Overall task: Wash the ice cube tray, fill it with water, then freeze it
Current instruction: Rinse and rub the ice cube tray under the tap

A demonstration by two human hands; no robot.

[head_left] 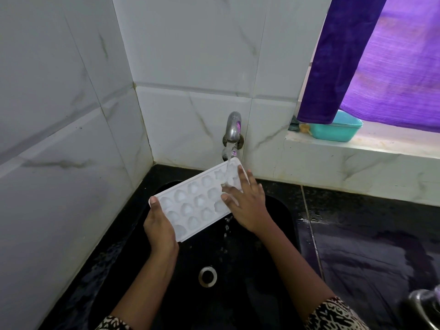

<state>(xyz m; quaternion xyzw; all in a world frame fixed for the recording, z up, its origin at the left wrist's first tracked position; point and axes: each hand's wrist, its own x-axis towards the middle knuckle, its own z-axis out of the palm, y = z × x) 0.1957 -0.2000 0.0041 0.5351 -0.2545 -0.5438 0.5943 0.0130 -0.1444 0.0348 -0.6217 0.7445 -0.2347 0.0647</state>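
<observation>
Under the tap [232, 129], left hand [160, 228] grips ice cube tray [190, 206]; right hand [247, 206] fingers rest atop.

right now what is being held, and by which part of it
The left hand grips the ice cube tray by its near short end, thumb on the rim. The right hand only rests flat-fingered on the far end, under the tap.

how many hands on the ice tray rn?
2: left hand grips the ice cube tray at its near left end, thumb on the rim; right hand lays straight fingers on its far right part, below the running tap.
</observation>
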